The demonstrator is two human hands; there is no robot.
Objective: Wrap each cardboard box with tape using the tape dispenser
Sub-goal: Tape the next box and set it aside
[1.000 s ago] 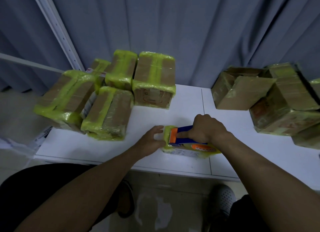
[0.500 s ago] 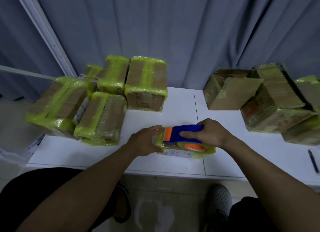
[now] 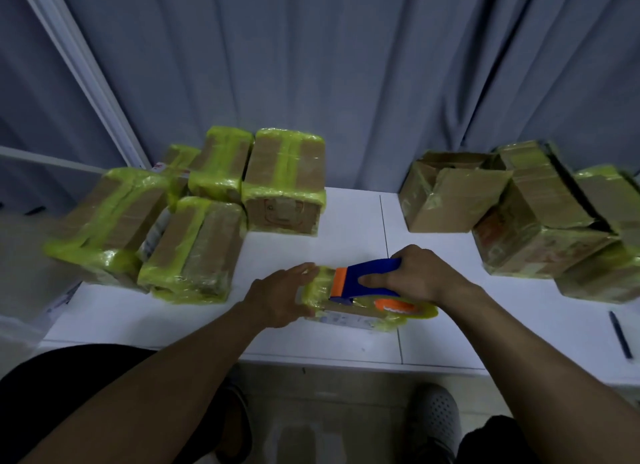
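Because the left grip [image 3: 280, 297] only braces the box [image 3: 349, 319], its fingers laid nearly straight over the end, a hard pull on the dispenser [image 3: 367, 278] could, I judge, drag this small box along the counter [image 3: 346, 221] toward the right grip [image 3: 419, 276]. That would let the tape slacken or crease.

The dispenser sits on top of the box, just ahead of the right grip's fingers. Its roll [image 3: 398, 306] lies under that wrist and overhangs the box's edge. If the dispenser tilts off line, the strip could run crooked or snag on the yellow layers covering the box.

The right grip is clamped round the blue handle, thumb on the near side and wrist low, with the forearm coming in from the near right. The left grip is spread rather than clenched, palm against the opposite end of the box, with the forearm reaching from the near left. The box lies on the counter between the two grips.
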